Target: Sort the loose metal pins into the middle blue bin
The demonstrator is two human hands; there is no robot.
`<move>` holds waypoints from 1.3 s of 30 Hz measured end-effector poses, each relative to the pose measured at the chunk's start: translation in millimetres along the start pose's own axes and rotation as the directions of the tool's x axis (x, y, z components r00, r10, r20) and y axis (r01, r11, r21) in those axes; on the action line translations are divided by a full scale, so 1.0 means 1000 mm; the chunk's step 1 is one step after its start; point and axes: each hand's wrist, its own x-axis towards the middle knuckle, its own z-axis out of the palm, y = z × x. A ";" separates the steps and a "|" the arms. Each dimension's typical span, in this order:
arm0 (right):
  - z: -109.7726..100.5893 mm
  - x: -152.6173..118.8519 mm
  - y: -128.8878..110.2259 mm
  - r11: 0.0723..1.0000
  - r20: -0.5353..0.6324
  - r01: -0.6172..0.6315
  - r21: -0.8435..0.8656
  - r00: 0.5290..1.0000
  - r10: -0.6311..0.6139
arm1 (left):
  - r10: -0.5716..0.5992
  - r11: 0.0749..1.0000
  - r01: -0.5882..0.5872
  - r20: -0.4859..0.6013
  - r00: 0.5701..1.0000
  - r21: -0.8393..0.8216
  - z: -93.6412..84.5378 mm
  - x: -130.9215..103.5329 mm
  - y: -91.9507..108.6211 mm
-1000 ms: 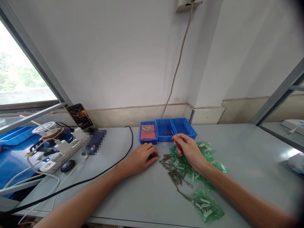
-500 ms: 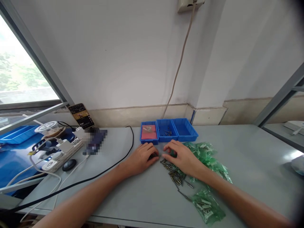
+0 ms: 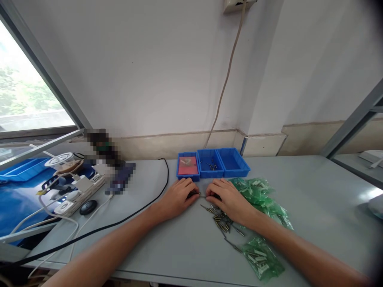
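On the grey table (image 3: 167, 247), my left hand (image 3: 178, 199) is curled around several small metal pins. Facing it, my right hand (image 3: 226, 199) has its fingers pinched on a thin metal pin (image 3: 202, 196) that spans the small gap between the hands. A loose pile of metal pins (image 3: 222, 223) lies just below my right hand. Green plastic bags (image 3: 263, 199) are beside my right wrist, partly behind the forearm. Another green bag with pins inside (image 3: 261, 259) rests nearer the front edge.
Behind the hands stand three blue bins: one with a red sheet (image 3: 188, 165), one with a few metal parts (image 3: 210, 161), and a right-hand one (image 3: 233, 161). At left are a black cable (image 3: 131, 217), a power strip (image 3: 72, 201) and a black mouse (image 3: 88, 207).
My right hand's fingers have closed and moved down onto a thin pin beside my left hand. My left hand has barely moved.
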 end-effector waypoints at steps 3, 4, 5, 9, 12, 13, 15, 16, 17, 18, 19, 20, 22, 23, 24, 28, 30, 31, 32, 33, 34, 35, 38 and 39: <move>0.000 -0.001 -0.001 0.999 -0.029 0.001 -0.042 1.000 -0.002 | 0.000 1.000 0.000 0.000 1.000 -0.005 -0.001 0.000 0.000; 0.000 -0.001 -0.002 0.998 -0.039 0.001 -0.055 0.999 -0.003 | 0.001 1.000 -0.001 -0.003 1.000 -0.007 -0.001 0.000 0.000; 0.000 -0.001 -0.002 0.998 -0.047 0.002 -0.065 0.999 -0.005 | 0.001 1.000 -0.001 -0.006 1.000 -0.008 -0.001 -0.001 0.000; -0.001 0.000 -0.003 0.996 -0.061 -0.007 -0.086 0.998 0.001 | 0.000 1.000 0.000 -0.009 1.000 -0.017 0.000 -0.001 0.000; -0.001 0.001 -0.002 0.994 -0.075 0.000 -0.108 0.997 -0.008 | 0.004 1.000 -0.004 -0.005 1.000 -0.026 0.000 -0.001 0.000; 0.000 0.001 -0.001 0.993 -0.083 0.008 -0.114 0.996 -0.018 | 0.005 1.000 -0.005 -0.002 1.000 -0.028 0.000 -0.001 0.000; 0.000 0.001 0.000 0.992 -0.102 0.018 -0.123 0.994 -0.031 | 0.003 1.000 -0.003 0.001 1.000 -0.031 0.000 -0.001 0.000; 0.000 0.001 0.000 0.992 -0.111 0.021 -0.124 0.993 -0.035 | 0.002 0.999 -0.002 0.002 1.000 -0.033 0.000 -0.001 0.000; 0.000 0.001 0.000 0.992 -0.120 0.021 -0.123 0.992 -0.036 | 0.002 0.999 -0.002 0.002 1.000 -0.033 0.000 -0.001 -0.001; 0.000 0.001 0.000 0.993 -0.129 0.021 -0.117 0.991 -0.036 | 0.003 0.999 -0.003 0.001 1.000 -0.033 0.000 -0.001 -0.001; -0.001 0.001 0.000 0.994 -0.137 0.021 -0.107 0.990 -0.036 | 0.004 0.999 -0.004 0.000 1.000 -0.032 0.001 -0.001 -0.001; -0.001 0.001 -0.001 0.996 -0.142 0.021 -0.091 0.989 -0.034 | 0.005 1.000 -0.005 0.000 1.000 -0.030 0.001 -0.001 -0.001; -0.001 0.002 -0.002 0.999 -0.153 0.014 -0.046 0.988 -0.021 | 0.004 1.000 -0.004 0.000 1.000 -0.027 0.001 -0.001 -0.002; -0.002 0.002 -0.002 1.000 -0.158 0.009 -0.022 0.987 -0.012 | 0.003 1.000 -0.003 0.001 1.000 -0.028 0.001 -0.001 -0.001; -0.002 0.003 -0.002 1.000 -0.163 0.004 0.000 0.987 -0.004 | 0.004 1.000 -0.004 0.002 1.000 -0.030 0.001 -0.001 -0.001; -0.001 0.003 -0.001 0.999 -0.192 -0.004 0.050 0.981 0.013 | 0.010 0.999 -0.010 -0.006 1.000 -0.038 0.000 0.000 -0.001; 0.000 0.002 -0.001 0.998 -0.197 -0.010 0.069 0.980 0.024 | 0.010 0.999 -0.010 -0.009 1.000 -0.037 0.000 0.000 -0.001; 0.000 0.002 -0.001 0.997 -0.198 -0.016 0.080 0.980 0.031 | 0.010 0.999 -0.010 -0.009 1.000 -0.036 0.000 0.000 -0.001; 0.000 0.002 -0.001 0.996 -0.200 -0.022 0.091 0.979 0.040 | 0.011 0.999 -0.011 -0.008 1.000 -0.036 0.000 0.000 -0.001; 0.000 0.002 -0.002 0.994 -0.203 -0.029 0.101 0.978 0.049 | 0.011 0.999 -0.011 -0.006 1.000 -0.035 0.000 0.000 -0.001; 0.000 0.002 -0.002 0.993 -0.206 -0.036 0.110 0.977 0.058 | 0.011 0.999 -0.011 -0.004 1.000 -0.034 0.000 0.000 -0.001; 0.000 0.002 -0.002 0.992 -0.209 -0.040 0.117 0.976 0.064 | 0.010 0.999 -0.010 -0.003 1.000 -0.034 0.000 0.000 -0.001; 0.000 0.003 -0.003 0.990 -0.209 -0.052 0.127 0.975 0.078 | 0.006 0.999 -0.006 -0.002 1.000 -0.035 -0.001 0.000 0.000; 0.000 0.003 -0.003 0.990 -0.207 -0.055 0.127 0.975 0.080 | 0.006 0.999 -0.006 -0.002 1.000 -0.037 -0.001 0.000 0.000</move>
